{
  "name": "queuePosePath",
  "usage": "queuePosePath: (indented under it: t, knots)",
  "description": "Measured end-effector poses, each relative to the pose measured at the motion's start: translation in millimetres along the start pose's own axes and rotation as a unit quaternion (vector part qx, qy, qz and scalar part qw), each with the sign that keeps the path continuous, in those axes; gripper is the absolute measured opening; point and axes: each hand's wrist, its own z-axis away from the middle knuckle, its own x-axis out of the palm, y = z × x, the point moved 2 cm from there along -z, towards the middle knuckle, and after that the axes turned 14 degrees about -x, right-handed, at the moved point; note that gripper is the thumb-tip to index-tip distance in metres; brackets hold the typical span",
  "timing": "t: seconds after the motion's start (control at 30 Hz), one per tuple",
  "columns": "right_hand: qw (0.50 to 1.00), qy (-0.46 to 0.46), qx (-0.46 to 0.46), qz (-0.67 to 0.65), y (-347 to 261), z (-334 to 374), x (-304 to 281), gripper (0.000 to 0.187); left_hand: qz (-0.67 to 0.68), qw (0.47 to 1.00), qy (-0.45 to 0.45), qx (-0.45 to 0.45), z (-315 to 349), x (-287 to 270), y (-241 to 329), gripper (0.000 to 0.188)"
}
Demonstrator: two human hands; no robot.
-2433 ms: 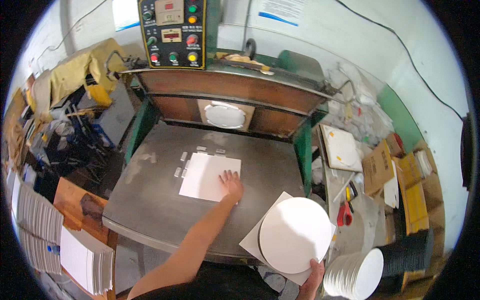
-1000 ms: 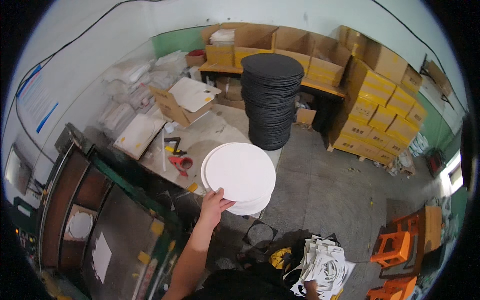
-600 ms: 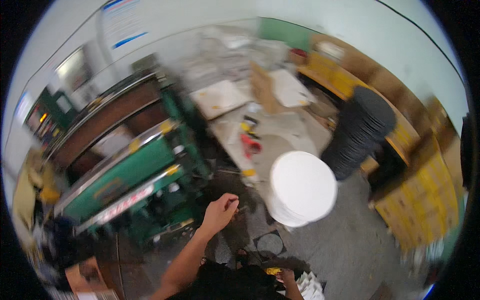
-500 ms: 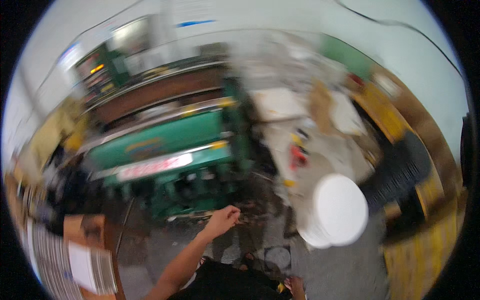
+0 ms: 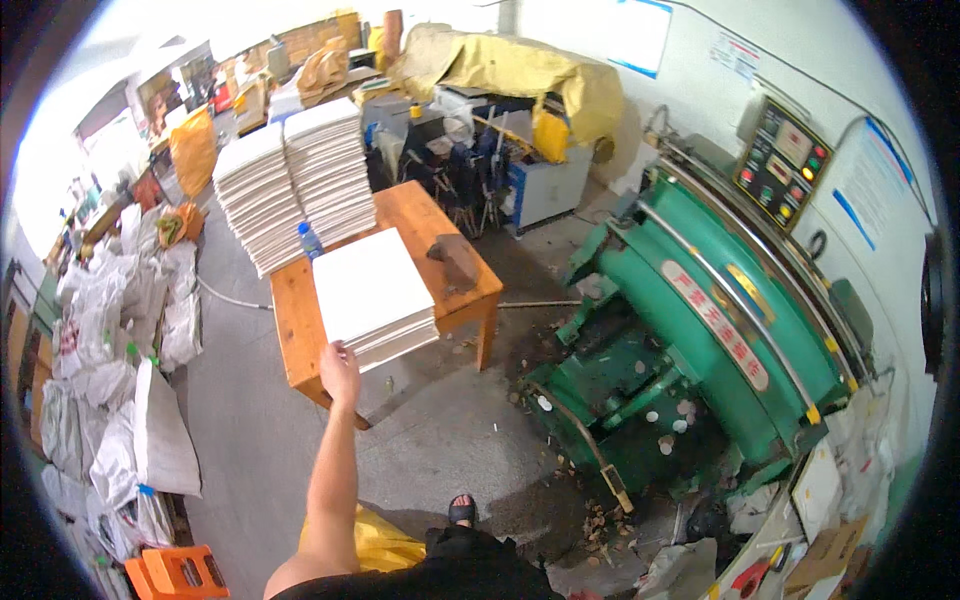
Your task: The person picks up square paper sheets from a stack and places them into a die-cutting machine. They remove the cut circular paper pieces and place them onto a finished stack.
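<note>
Left hand (image 5: 341,374): bare, fingers half-curled at the near left corner of the stack; whether they pinch a sheet, I cannot tell.
Right hand: not clearly visible, grip unknown.
Low stack of flat white rectangular sheets (image 5: 373,283): on the orange-brown wooden table (image 5: 298,325).
Just changed: half a second ago the left hand hung in mid-air; handling now centres on sheets.
Beyond: tall strapped pile of white sheets (image 5: 322,180).

"Where is the left hand (image 5: 341,374) pictured?"

"At the near corner of a stack of white sheets (image 5: 372,285) on a wooden table (image 5: 413,208); a blue bottle (image 5: 310,242) stands behind, a green machine (image 5: 650,290) right."
</note>
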Motion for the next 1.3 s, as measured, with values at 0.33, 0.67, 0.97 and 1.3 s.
queuePosePath:
  t: [0.33,0.67,0.97,1.3]
  knots:
    - [0.986,-0.082,-0.091,0.114,-90.9,-22.8,89.1,0.038,0.163,0.961,-0.165,-0.152,-164.1,26.8,-98.8,0.031]
    - [0.974,-0.035,0.048,0.216,17.4,5.4,28.4,0.031,0.443,0.676,-0.516,-0.283,-33.5,-44.3,-43.9,0.037]
    - [0.944,0.014,-0.218,0.247,-36.2,-58.9,44.3,0.027,0.498,0.771,-0.359,-0.170,-90.2,-66.3,35.8,0.044]
    - [0.833,-0.018,-0.521,-0.184,-430.7,62.7,93.6,0.034,0.480,0.607,-0.596,-0.213,96.7,19.9,169.1,0.063]
